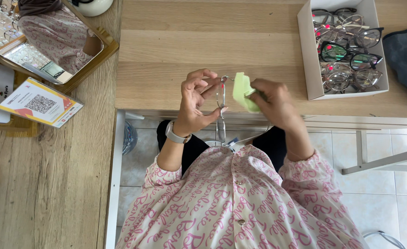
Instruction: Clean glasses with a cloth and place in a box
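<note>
Between both hands, over the near edge of the pale wooden surface (203, 41), hangs a thin metal-framed pair of glasses (220, 103), its slim wire arms trailing down toward the person's lap. The left hand (198, 99) pinches the frame with curled fingertips. The right hand (272, 101) presses a soft, folded light-green cloth (243, 90) against it. Beyond the right hand, a white rectangular box (307, 55) holds several glossy glasses. Past the left hand leans a wood-framed mirror (97, 57).
</note>
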